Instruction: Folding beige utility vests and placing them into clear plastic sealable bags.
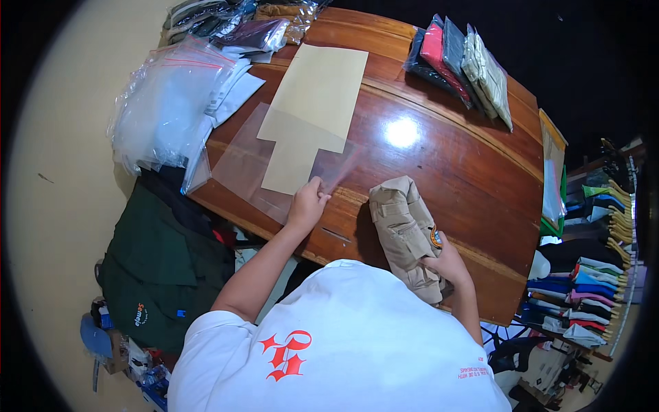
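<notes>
My left hand (308, 202) pinches the edge of a clear plastic bag (244, 167) lying flat on the wooden table (443, 175). A tan cardboard template (316, 98) with a narrower tab at its near end lies within and beyond the bag's outline; which is on top is hard to tell. To the right, my right hand (449, 261) grips the side of a folded khaki garment (399, 221) near the table's front edge. The garment has stitched pockets or flaps and a round patch (435, 237) beside my fingers. Part of my right thumb and fingers is hidden in the folds.
Clear resealable bags (170, 98) with red strips are piled at the left. Bagged folded garments (458, 67) lie at the far right, with more packed clothes (247, 31) at the far left. A dark green jacket (154, 257) hangs left; clothes on hangers (582, 288) stand right.
</notes>
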`<state>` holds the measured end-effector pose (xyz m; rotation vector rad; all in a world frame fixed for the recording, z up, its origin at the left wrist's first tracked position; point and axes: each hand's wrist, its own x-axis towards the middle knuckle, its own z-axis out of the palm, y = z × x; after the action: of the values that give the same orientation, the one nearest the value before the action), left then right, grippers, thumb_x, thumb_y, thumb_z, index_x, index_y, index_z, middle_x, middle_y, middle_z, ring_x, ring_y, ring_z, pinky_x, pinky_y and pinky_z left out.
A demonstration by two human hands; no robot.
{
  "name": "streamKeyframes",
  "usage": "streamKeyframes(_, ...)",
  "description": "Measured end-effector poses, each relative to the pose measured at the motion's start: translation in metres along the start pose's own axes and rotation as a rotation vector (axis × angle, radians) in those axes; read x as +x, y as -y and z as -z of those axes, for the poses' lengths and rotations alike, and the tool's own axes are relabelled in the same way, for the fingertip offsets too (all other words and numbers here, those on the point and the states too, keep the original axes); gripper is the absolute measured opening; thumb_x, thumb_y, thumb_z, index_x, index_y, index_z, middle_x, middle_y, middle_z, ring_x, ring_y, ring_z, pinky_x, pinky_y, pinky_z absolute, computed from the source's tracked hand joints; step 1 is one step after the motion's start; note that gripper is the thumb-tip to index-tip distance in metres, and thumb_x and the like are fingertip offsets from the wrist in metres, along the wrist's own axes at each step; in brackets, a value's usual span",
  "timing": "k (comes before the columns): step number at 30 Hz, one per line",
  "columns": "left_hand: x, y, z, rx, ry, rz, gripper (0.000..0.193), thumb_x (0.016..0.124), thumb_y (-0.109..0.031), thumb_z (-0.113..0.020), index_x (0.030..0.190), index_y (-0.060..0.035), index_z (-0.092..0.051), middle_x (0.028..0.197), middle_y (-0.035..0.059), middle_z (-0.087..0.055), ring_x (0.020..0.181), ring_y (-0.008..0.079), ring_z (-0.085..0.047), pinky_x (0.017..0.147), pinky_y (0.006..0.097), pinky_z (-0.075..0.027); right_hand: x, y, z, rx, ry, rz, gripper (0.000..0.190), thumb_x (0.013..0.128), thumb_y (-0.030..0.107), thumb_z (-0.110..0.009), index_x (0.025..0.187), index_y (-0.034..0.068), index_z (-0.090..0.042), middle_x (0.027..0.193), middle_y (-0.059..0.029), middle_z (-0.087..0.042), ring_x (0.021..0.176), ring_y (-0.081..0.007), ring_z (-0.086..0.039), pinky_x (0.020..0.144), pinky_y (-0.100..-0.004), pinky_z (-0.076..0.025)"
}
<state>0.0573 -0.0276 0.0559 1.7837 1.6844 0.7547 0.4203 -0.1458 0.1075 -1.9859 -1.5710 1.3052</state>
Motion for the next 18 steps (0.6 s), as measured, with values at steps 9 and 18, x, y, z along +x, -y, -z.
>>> streamKeyframes(9, -0.006, 0.013, -0.004, -0.220, 0.053, -0.041, 0.019, 0.088, -0.013, -0.072, 0.085, 0.0001, -0.058, 0.073, 0.0106, -0.062, 0.066, 0.0179, -0.057, 0.064, 0.0326, -0.048, -0.018, 0.042, 0.006, -0.163, -0.093, 0.062, 0.064, 0.065, 0.018, -0.082, 0.119, 0.003, -0.052, 0.101, -0.0232, -0.070, 0.097, -0.0408, -0.067, 0.081, -0.0439, -0.053)
streamKeyframes(18, -0.017, 0.025, -0.011, -0.665, -0.095, -0.002, 0.008, 0.093, -0.007, -0.066, 0.097, -0.0018, -0.061, 0.084, 0.0028, -0.064, 0.079, 0.0069, -0.059, 0.071, 0.0264, -0.049, -0.015, 0.087, -0.003, -0.415, -0.133, 0.389, 0.057, 0.061, 0.016, -0.084, 0.106, 0.007, -0.050, 0.086, -0.0179, -0.066, 0.085, -0.0407, -0.064, 0.072, -0.0492, -0.050)
